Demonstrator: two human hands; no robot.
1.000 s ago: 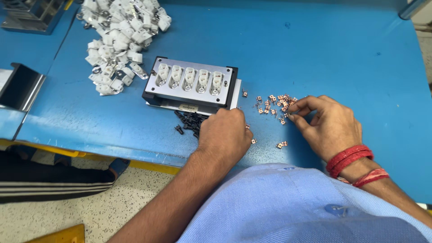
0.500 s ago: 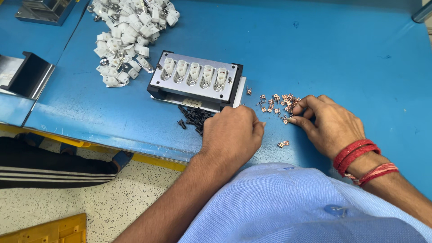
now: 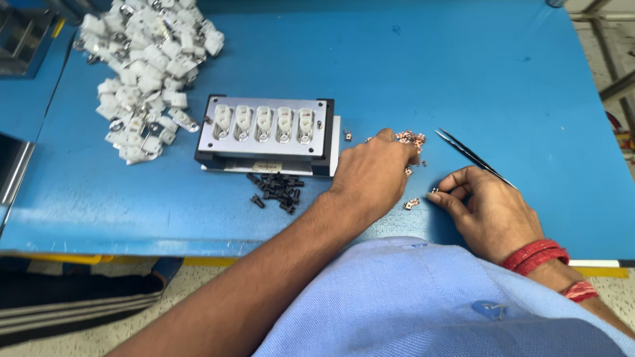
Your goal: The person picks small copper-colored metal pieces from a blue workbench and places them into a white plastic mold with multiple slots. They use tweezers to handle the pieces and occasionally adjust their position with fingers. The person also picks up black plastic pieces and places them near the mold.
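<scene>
Here, on the blue surface (image 3: 463, 73), the landmark is a grey metal fixture block (image 3: 268, 135) with five white parts seated in a row of pockets along its top.

Left hand (image 3: 374, 175): lies palm down just right of the fixture block, fingers curled and reaching into a small scatter of copper-coloured metal pieces (image 3: 411, 139) that sits right of the block. Whether the fingertips pinch a piece, I cannot tell; they are hidden by the back of the hand.

Right hand (image 3: 486, 211): further right of the block and nearer the person, resting on the surface. Fingers loosely curled, thumb and forefinger close together around a tiny piece; a firm grip cannot be confirmed. Red thread bands at the wrist.

A stray copper piece (image 3: 411, 203) lies between the two hands, right of the block and toward the person.

Black tweezers (image 3: 473, 157) lie flat, well right of the block, just beyond the right hand, untouched.

Small black screws (image 3: 274, 188) in a loose cluster just in front of the block, at the left forearm.

Heap of white plastic housings (image 3: 149, 73) to the left of the block and behind it, apart from it.

Light blue shirt (image 3: 423, 304) fills the lower edge of the view.
</scene>
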